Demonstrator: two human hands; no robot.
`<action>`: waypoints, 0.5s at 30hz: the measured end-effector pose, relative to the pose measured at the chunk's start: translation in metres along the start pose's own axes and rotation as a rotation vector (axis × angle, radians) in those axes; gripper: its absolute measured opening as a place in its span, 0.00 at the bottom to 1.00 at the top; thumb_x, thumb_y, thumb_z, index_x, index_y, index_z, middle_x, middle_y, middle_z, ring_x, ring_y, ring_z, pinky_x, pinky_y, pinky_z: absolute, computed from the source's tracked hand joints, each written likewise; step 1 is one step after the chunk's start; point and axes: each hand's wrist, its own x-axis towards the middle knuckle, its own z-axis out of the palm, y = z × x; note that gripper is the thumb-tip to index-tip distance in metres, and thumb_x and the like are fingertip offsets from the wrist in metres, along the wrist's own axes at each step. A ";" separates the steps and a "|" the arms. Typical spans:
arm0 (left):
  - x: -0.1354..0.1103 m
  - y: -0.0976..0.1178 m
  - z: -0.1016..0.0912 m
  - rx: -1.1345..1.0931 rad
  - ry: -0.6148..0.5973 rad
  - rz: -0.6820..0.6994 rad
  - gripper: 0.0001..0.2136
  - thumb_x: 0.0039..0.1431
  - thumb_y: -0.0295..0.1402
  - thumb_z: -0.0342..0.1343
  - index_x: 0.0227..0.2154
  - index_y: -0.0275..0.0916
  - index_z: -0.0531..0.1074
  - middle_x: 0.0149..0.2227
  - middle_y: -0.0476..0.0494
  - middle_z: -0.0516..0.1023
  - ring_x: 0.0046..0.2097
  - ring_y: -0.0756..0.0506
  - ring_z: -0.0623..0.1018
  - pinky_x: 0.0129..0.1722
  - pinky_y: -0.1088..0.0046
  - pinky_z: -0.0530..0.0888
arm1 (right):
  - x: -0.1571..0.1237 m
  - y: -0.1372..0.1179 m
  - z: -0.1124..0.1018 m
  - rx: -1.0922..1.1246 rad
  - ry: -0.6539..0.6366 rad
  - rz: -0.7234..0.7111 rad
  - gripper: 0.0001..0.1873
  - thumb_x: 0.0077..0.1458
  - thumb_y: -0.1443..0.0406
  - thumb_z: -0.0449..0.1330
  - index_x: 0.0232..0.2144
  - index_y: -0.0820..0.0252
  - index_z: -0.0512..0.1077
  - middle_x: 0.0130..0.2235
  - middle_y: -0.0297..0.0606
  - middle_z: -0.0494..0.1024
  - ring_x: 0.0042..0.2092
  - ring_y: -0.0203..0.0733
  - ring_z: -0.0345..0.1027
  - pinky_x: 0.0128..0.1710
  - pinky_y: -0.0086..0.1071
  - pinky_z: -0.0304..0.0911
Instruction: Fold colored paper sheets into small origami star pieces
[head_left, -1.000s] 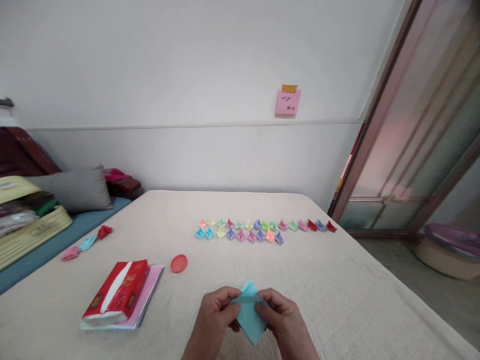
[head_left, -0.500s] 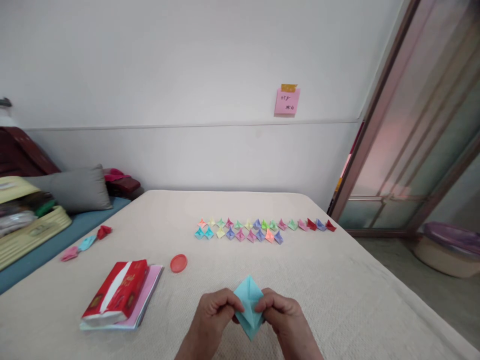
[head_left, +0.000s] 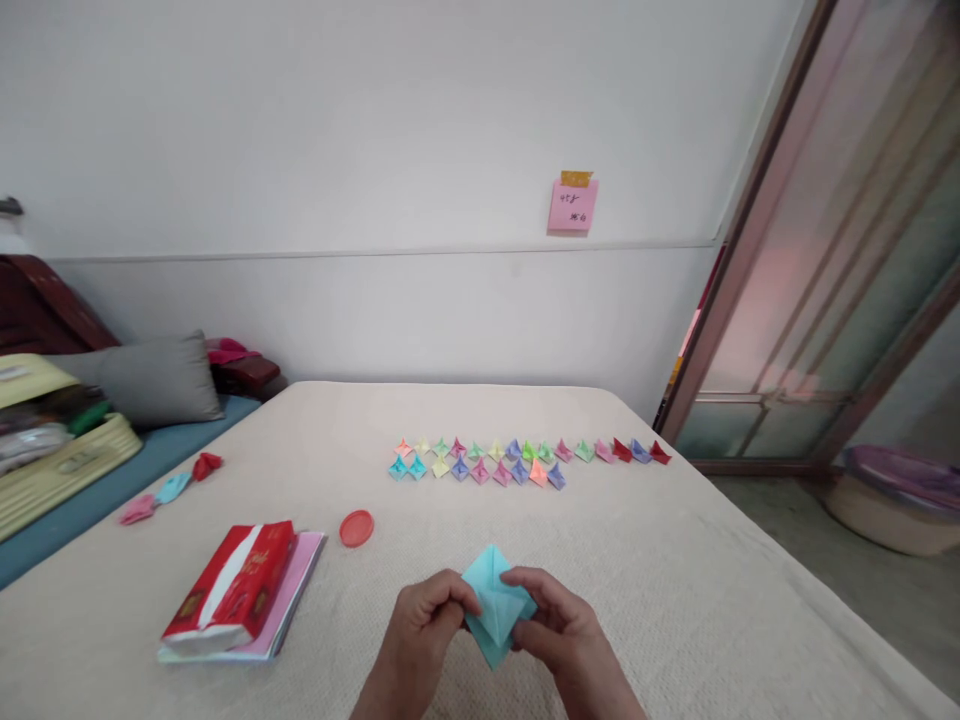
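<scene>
A light blue folded paper [head_left: 493,602] is held between both hands just above the cream tablecloth [head_left: 675,560]. My left hand [head_left: 425,625] pinches its left side with curled fingers. My right hand [head_left: 556,630] pinches its right side, thumb on top. The paper's point sticks up between the thumbs. Farther back, two rows of several small folded paper pieces [head_left: 517,460] in many colours lie on the cloth.
A red tissue pack [head_left: 232,582] lies on a stack of coloured paper [head_left: 296,580] at the left, with a red round lid [head_left: 356,528] beside it. Three folded pieces [head_left: 171,487] sit near the left edge. A yellow basket [head_left: 52,440] and grey cushion [head_left: 154,378] are beyond.
The blue paper has been turned and folded narrower between my hands, its point now standing higher. My right thumb has shifted onto its top.
</scene>
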 end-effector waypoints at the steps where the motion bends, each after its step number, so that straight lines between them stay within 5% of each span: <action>1: 0.000 0.000 0.001 -0.045 0.009 -0.029 0.09 0.52 0.24 0.49 0.22 0.37 0.72 0.21 0.51 0.70 0.27 0.49 0.70 0.30 0.76 0.66 | 0.000 0.000 0.001 0.001 0.015 0.012 0.17 0.33 0.73 0.63 0.31 0.56 0.77 0.24 0.30 0.74 0.24 0.34 0.62 0.25 0.27 0.56; 7: 0.004 -0.004 0.005 -0.350 0.012 -0.141 0.10 0.52 0.34 0.57 0.38 0.37 0.70 0.22 0.52 0.73 0.25 0.50 0.71 0.27 0.75 0.69 | 0.002 -0.003 0.001 -0.046 0.057 0.055 0.08 0.37 0.67 0.66 0.26 0.62 0.77 0.17 0.30 0.70 0.20 0.32 0.59 0.21 0.26 0.51; 15: 0.002 -0.005 0.011 -0.393 -0.025 -0.255 0.09 0.44 0.33 0.63 0.29 0.33 0.75 0.19 0.49 0.76 0.21 0.51 0.72 0.20 0.79 0.66 | 0.003 -0.002 0.000 -0.103 0.068 0.018 0.07 0.35 0.67 0.66 0.24 0.62 0.77 0.16 0.30 0.70 0.20 0.32 0.57 0.21 0.27 0.50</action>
